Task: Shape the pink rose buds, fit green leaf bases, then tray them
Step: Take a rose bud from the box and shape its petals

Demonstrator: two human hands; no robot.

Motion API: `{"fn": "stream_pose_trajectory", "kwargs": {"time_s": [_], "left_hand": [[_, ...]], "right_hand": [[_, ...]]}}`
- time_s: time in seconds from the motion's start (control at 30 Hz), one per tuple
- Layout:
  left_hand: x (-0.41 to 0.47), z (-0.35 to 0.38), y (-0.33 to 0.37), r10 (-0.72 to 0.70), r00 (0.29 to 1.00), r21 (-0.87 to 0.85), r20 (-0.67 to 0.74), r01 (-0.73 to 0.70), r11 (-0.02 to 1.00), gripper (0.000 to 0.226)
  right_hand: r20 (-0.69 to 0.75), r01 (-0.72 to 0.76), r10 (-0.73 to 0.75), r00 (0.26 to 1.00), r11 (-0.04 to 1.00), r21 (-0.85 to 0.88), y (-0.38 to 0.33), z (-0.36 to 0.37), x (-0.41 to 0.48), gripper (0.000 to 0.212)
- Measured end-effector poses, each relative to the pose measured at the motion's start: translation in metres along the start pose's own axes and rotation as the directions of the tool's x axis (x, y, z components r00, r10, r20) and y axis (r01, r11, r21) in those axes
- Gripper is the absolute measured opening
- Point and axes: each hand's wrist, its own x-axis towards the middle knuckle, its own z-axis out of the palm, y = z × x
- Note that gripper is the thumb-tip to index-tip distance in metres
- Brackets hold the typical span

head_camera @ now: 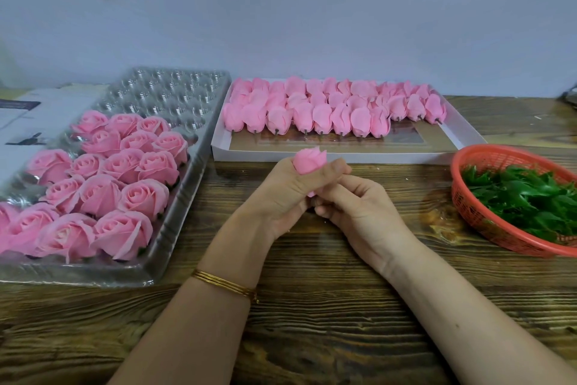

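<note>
Both forearms (193, 331) extend toward the white box (406, 155). Just in front of it, the left hand (281, 194) is wrapped round the pink bud (309, 160); the right hand (359, 206) has curled fingers (326, 211) pinching its base. Likely step: shaping. Grip lightly, rotate from the base, spread outer petals evenly. Clear tray (187, 197) lies left of the box, leaf basket (499, 150) right.

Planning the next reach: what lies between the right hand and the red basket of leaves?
In the head view, only bare wooden table separates the right hand from the red basket of green leaves.
</note>
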Motion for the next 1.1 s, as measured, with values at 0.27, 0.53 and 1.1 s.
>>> {"fn": "stream_pose_trajectory", "kwargs": {"time_s": [0.27,0.53,1.1], "left_hand": [[0.000,0.001,-0.001,0.046,0.994,0.042,-0.103,-0.042,0.998,0.036],[0.004,0.004,-0.009,0.369,0.914,0.524,-0.167,-0.235,0.818,0.023],[0.004,0.012,-0.018,0.377,0.920,0.685,-0.109,-0.205,0.699,0.032]], "right_hand": [[-0.024,-0.048,0.048,0.999,0.999,0.011,-0.007,-0.002,-0.003,0.023],[-0.296,0.097,-0.107,0.949,0.994,-0.051,-0.016,-0.014,0.003,0.007],[-0.262,0.036,-0.033,0.964,0.999,0.005,-0.015,-0.003,-0.002,0.033]]}}
